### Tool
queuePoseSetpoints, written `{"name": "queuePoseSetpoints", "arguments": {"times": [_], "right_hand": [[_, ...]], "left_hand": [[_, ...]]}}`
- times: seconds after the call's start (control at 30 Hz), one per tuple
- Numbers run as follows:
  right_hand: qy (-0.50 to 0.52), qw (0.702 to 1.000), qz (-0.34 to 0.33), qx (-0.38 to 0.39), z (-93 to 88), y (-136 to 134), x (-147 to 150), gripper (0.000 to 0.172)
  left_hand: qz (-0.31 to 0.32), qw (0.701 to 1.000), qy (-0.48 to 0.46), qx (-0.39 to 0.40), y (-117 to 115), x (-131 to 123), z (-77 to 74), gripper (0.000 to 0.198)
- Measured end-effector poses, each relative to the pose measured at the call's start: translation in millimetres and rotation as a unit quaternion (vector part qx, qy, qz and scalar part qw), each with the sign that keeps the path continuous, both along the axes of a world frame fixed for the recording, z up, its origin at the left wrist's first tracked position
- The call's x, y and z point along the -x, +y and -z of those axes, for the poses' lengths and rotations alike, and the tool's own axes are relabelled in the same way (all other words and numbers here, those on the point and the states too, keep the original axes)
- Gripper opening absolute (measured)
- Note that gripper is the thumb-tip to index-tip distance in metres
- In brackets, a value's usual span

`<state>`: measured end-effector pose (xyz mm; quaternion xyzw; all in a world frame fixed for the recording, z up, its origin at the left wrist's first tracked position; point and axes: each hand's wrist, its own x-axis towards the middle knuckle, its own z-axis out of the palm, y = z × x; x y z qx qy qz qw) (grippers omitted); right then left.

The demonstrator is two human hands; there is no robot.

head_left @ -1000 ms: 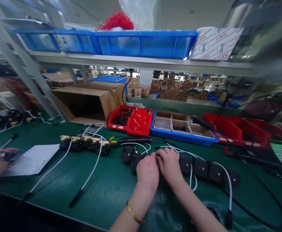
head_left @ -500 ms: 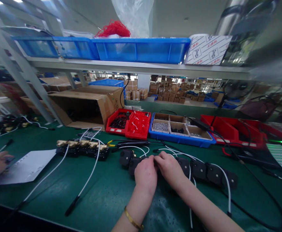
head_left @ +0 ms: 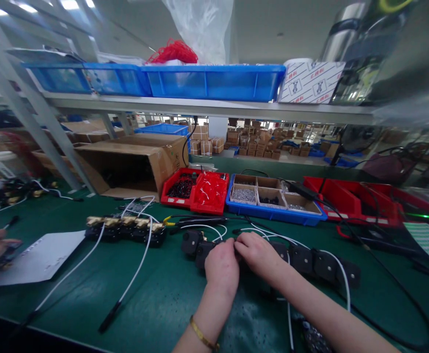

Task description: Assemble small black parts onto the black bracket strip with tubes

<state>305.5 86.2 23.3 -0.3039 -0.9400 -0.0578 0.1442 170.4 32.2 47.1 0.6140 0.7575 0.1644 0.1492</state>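
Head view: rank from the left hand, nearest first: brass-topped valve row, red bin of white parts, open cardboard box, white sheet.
1. brass-topped valve row, on the mat to the hand's left.
2. red bin of white parts, behind the left hand, toward the shelf.
3. and 4. open cardboard box, back left, and white sheet, far left: too close to call.
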Motion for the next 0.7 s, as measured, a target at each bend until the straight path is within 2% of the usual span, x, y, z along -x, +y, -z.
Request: {"name": "queuePoseSetpoints", "arguments": {"times": [0.33,0.5,0.7], "right_hand": [[0.062,0.996,0.047,-0.043,-0.8,-6,7,0.01],[0.104,0.99,0.089,-0.033,9.5,-7,8,0.006],[0.116,0.99,0.086,-0.007,15.7,-11,6,0.009]], "left_hand": [[-0.006,1.0,-0.001,-0.006,2,1,6.3,0.016],[-0.009,1.0,0.002,-0.015,3,1,9.1,0.021],[-0.006,1.0,0.003,-0.017,2,2,8.0,0.029]]}}
